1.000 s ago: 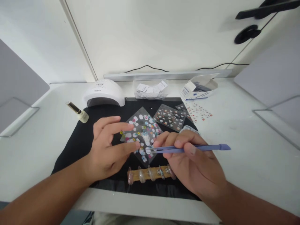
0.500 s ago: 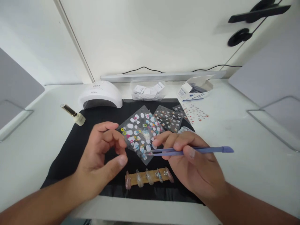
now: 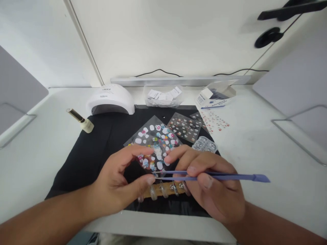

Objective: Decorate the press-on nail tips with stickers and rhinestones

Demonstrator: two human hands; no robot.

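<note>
My right hand [image 3: 212, 180] grips a pair of purple tweezers [image 3: 224, 176] between thumb and fingers. The tweezer tips point left, slightly parted, close to my left thumb. With thumb and forefinger spread, my left hand [image 3: 117, 173] hovers over the mat; I see nothing in it. Between and beyond the hands lies a clear nail sticker sheet [image 3: 146, 131] with white and coloured designs and a whitish piece at its middle. Below the tweezers, several clear false nails [image 3: 164, 190] stand in a row on a tan strip [image 3: 158, 191], partly covered by my hands.
On the black mat [image 3: 84, 153] are more sticker sheets [image 3: 185, 126] and a clear case of small studs [image 3: 205, 144]. Around it stand a white nail lamp [image 3: 111, 98], a polish bottle [image 3: 87, 125], a clear bin of packets [image 3: 163, 97] and an opened box [image 3: 217, 97].
My left hand has moved right, towards the tweezers, its thumb and forefinger wider apart. The tweezers have dropped slightly and shifted a little left at the tips. The view has shifted slightly.
</note>
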